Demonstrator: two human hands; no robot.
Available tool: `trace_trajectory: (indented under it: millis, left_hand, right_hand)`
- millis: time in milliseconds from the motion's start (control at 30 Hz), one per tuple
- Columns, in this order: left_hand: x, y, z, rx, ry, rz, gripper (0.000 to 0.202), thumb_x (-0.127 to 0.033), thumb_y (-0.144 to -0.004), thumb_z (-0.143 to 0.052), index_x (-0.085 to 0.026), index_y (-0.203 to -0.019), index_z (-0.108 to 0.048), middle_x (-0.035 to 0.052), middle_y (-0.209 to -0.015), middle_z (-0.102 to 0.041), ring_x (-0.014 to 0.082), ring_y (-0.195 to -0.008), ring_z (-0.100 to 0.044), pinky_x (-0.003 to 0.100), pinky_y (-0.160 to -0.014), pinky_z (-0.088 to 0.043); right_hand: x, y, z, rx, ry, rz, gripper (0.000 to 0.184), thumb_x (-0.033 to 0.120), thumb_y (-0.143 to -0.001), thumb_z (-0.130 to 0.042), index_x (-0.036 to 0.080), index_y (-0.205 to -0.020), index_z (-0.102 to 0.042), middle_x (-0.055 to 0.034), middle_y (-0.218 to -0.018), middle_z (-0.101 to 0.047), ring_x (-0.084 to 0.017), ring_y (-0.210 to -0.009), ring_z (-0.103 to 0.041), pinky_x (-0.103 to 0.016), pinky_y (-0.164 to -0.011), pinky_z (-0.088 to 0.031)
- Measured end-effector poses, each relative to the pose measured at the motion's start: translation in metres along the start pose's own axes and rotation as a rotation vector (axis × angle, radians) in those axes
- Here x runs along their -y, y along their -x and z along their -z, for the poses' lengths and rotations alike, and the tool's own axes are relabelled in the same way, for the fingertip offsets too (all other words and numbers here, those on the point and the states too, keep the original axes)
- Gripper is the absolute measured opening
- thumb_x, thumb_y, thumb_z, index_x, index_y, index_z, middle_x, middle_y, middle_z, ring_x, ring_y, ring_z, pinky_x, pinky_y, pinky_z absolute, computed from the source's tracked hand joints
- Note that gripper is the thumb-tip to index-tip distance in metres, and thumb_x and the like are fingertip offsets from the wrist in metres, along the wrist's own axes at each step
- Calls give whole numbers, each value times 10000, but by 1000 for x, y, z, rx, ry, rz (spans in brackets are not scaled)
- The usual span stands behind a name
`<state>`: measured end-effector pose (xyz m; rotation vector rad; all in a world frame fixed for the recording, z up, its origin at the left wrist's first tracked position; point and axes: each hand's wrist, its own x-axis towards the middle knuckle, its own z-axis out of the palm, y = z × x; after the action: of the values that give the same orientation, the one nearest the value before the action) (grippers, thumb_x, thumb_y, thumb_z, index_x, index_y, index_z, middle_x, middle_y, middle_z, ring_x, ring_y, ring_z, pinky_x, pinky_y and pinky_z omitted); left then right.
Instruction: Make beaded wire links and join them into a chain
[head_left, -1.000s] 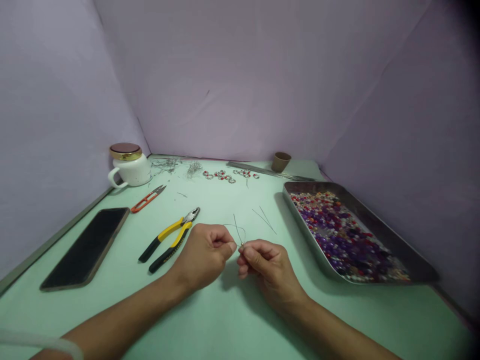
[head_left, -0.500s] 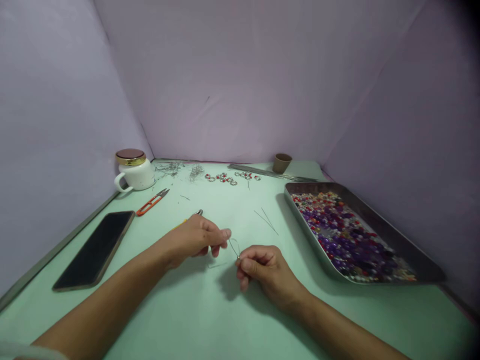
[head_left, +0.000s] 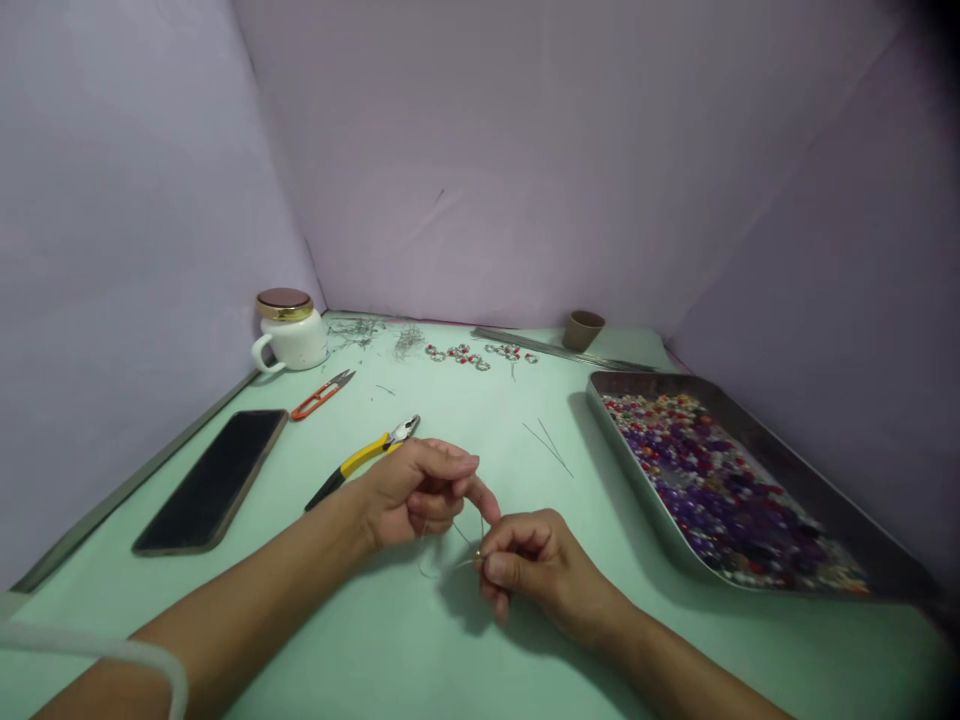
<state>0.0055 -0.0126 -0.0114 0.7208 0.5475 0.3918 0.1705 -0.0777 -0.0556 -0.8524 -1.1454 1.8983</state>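
Pinched between the thumb and index finger of my right hand is a thin wire with a small bead at the fingertips. The wire loops up and left toward my left hand. Curled fingers of my left hand close on the wire, while one finger stretches out to the right, close to the right hand's knuckles. Part of the wire hangs in a faint curve below the left hand. Pliers with yellow and black handles lie just behind the left hand, partly covered by it.
A tray of mixed beads stands at right. On the left are a phone, orange thread snips and a lidded white mug. Behind lie beaded pieces, wire lengths, a wire bundle and a brown cup.
The view has shifted slightly, and more of the pliers shows. My left hand has turned and come nearer the right, one finger now stretched out. My right hand keeps its pinch.
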Motion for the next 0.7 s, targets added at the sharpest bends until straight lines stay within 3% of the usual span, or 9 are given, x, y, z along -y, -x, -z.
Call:
trace_trajectory:
  millis: [133, 233, 333, 400, 500, 600, 633, 667, 700]
  left_hand:
    - [8, -6, 0, 10, 109, 63, 247, -203, -745, -492, -124, -534, -391, -15, -484, -465, -25, -289, -165, 117, -294, -92]
    - [12, -7, -5, -48, 74, 52, 280, -205, -741, -500, -150, -532, -322, -44, -467, -405, -21, -298, -144, 120, -297, -79]
    - [11, -7, -12, -106, -50, -16, 310, -251, -738, -508, -167, -530, -294, -61, -454, -380, -13, -306, -106, 140, -301, -61]
    - [5, -5, -16, -161, -261, -108, 312, -306, -748, -494, -161, -522, -336, -51, -464, -405, -2, -314, -139, 154, -312, -91]
    - [-12, 4, -19, -419, -838, -448, 230, -298, -742, -510, -130, -585, -525, 18, -617, -546, 49, -447, -392, 173, -401, -281]
    - [-27, 19, -27, -960, -1159, -951, 117, -242, -723, -523, -158, -707, -603, 37, -837, -593, 113, -715, -510, 194, -562, -383]
    - [-28, 23, -31, -1101, -1156, -1009, 121, -236, -729, -510, -164, -715, -605, 30, -809, -596, 110, -685, -512, 196, -552, -387]
    - [-26, 26, -37, -1150, -1135, -988, 121, -236, -724, -510, -170, -733, -612, 14, -734, -596, 96, -591, -498, 195, -502, -379]
    - [-23, 27, -42, -1093, -1119, -869, 123, -239, -713, -518, -174, -734, -620, -8, -608, -575, 85, -491, -463, 192, -446, -360]
  right_hand:
    - [-1, 1, -1, 35, -1, -23, 198, 283, -634, -686, 108, -605, -597, 0, -476, -587, -71, -381, -524, -172, -396, -396]
    - [0, 3, -2, 43, 8, -25, 200, 284, -635, -683, 114, -612, -582, 2, -482, -585, -70, -385, -517, -177, -402, -397]
    - [3, 6, -5, 34, 37, -5, 199, 281, -645, -674, 119, -599, -569, 5, -483, -580, -72, -398, -515, -180, -411, -391]
    - [4, 5, -5, -10, 63, 30, 192, 276, -655, -665, 120, -595, -569, 7, -485, -579, -73, -410, -516, -182, -424, -387]
    - [5, 1, -3, -187, 69, 114, 181, 276, -660, -661, 123, -605, -580, 12, -497, -582, -68, -423, -514, -187, -452, -397]
    - [4, -5, 1, -321, 37, 157, 183, 289, -658, -663, 127, -620, -586, 13, -518, -588, -70, -429, -521, -199, -468, -419]
    - [4, -7, 2, -339, 26, 158, 184, 292, -657, -664, 127, -623, -588, 12, -521, -590, -72, -429, -524, -203, -470, -425]
    - [4, -8, 3, -353, 21, 157, 183, 291, -656, -665, 127, -626, -590, 10, -520, -593, -75, -429, -526, -207, -471, -431]
    - [4, -8, 3, -364, 19, 157, 181, 289, -656, -665, 127, -626, -591, 7, -517, -595, -78, -430, -529, -210, -474, -435]
